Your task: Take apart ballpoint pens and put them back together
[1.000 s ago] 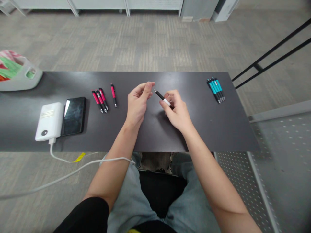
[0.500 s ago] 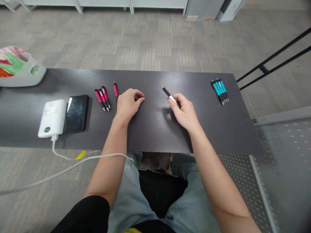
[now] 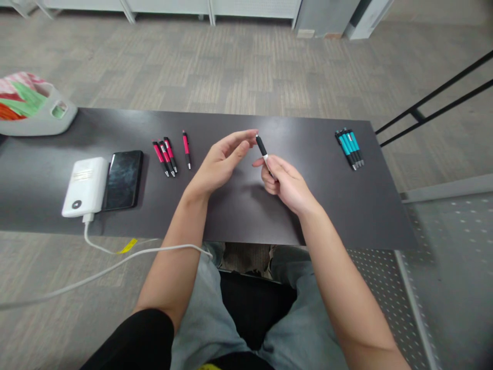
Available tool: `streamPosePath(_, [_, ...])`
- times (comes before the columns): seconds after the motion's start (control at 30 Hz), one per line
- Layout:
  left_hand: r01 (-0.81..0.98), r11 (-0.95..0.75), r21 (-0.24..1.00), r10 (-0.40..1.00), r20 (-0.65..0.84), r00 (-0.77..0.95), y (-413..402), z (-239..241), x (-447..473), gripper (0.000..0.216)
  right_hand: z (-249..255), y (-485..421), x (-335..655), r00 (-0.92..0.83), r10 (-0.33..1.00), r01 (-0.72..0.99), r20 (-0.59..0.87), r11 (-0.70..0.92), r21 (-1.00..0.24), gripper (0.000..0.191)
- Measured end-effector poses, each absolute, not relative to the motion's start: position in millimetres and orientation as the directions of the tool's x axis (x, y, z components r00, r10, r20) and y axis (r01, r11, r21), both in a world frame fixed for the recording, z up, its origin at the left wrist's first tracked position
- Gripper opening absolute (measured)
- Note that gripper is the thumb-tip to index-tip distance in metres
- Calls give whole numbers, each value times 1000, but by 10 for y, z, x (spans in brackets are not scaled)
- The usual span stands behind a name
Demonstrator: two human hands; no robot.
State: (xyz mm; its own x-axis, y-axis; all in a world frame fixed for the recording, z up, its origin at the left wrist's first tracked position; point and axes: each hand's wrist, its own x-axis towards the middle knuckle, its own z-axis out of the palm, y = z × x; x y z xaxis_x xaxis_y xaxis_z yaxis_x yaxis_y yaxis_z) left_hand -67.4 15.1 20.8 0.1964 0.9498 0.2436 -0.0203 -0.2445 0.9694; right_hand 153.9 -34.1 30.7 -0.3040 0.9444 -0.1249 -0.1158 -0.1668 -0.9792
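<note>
My right hand [image 3: 287,182] is closed round the lower half of a black pen [image 3: 263,149] with a white band, holding it tilted up and to the left above the dark table [image 3: 327,205]. My left hand [image 3: 221,164] is raised beside it. Its thumb and forefinger are pinched together at the pen's upper end, and I cannot make out whether they hold a small part there. Three red pens [image 3: 165,156] lie together left of my left hand, with a single red pen [image 3: 187,148] beside them. Several teal pens [image 3: 349,148] lie at the table's far right.
A white power bank [image 3: 84,186] with a white cable [image 3: 115,264] and a black phone [image 3: 123,179] lie at the left of the table. A grey basket [image 3: 46,121] of coloured cloth sits at the far left corner. Black metal bars [image 3: 435,105] stand to the right.
My left hand went down to the table near the single red pen, then came back up to the black pen's tip. My right hand kept hold of the pen and shifted slightly.
</note>
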Motion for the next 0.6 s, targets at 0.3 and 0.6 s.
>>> streamPosePath(0.3, [-328,-156,932,973,203,112,70,151,-215,52,329,-391,1360,-319,938,-147,-139,-194,-970,68])
streamPosePath(0.6, [-352,-236,906,972,220,-86,60,18,-16,49,137,-310,1481,-121,972,337,202,231,-913,58])
